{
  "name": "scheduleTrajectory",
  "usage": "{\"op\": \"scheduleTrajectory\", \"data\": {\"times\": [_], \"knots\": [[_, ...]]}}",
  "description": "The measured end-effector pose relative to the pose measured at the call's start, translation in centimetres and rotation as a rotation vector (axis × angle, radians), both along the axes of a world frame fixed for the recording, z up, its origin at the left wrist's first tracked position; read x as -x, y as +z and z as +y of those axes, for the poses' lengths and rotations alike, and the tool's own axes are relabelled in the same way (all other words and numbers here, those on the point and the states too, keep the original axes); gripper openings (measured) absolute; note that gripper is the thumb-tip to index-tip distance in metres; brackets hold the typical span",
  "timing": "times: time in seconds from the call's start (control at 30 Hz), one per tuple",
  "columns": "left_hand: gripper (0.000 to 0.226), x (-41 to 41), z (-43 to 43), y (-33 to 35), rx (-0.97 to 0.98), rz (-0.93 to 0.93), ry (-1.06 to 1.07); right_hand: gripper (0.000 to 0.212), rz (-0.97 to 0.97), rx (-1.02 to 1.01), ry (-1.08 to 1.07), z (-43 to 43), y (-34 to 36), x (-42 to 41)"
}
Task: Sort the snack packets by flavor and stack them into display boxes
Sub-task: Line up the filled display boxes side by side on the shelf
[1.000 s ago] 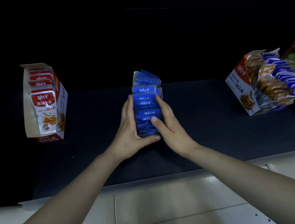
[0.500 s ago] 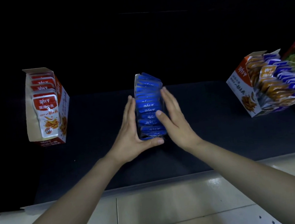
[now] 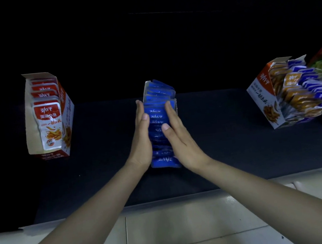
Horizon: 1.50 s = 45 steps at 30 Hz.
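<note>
Dark matting [image 3: 231,153] filled mid-frame, where a row of blue packets [image 3: 157,120] stood at centre. Left hand [image 3: 140,136] and right hand [image 3: 180,137], fingers straight, pressed its two flanks. Light, slick, floppy pouches probably needed squeezing from both ends to lift together.

Showing two bare forearms, slim and uncovered from elbow to wrist, lying across the lower left and lower right of the frame. Ending near the centre in the left hand [image 3: 140,136] and right hand [image 3: 180,137], both bare, thumbnails cut short.
</note>
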State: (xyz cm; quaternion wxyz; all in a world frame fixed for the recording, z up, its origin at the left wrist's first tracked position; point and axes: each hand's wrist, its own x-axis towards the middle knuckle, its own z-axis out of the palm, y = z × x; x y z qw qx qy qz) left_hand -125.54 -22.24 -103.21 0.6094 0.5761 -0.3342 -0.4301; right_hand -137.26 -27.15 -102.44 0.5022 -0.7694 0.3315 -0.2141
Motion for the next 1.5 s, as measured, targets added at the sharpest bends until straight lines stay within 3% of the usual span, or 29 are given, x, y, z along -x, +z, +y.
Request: {"op": "scheduleTrajectory", "data": {"times": [0.13, 0.3, 0.5, 0.8, 1.17, 1.33, 1.5], "knots": [[0.080, 1.8, 0.0, 0.8, 0.016, -0.176, -0.063, 0.066, -0.033, -0.068, -0.165, -1.0, -0.3, 0.4], [0.081, 0.4, -0.4, -0.1, -0.027, -0.121, 0.028, 0.064, -0.014, 0.008, -0.046, -0.1, -0.4, 0.0], [0.075, 0.8, -0.1, -0.1, -0.011, -0.131, -0.012, 0.062, -0.053, -0.123, -0.109, -1.7, 0.6, -0.1], [0.077, -0.2, -1.0, 0.7, -0.032, -0.077, 0.005, 0.061, -0.018, -0.046, -0.095, -1.4, 0.2, -0.1], [0.075, 0.2, 0.2, 0.1, 0.034, -0.235, 0.008, 0.059, -0.051, -0.017, -0.103, -1.7, 0.3, -0.3], [0.073, 0.1, 0.0, -0.1, 0.003, -0.263, 0.006, 0.058, -0.114, 0.002, -0.243, -6.0, 2.2, -1.5], [0.067, 0.2, -0.1, 0.0, -0.029, -0.257, 0.001, 0.053, 0.110, 0.083, -0.063, -10.4, 3.3, -3.9]]}}
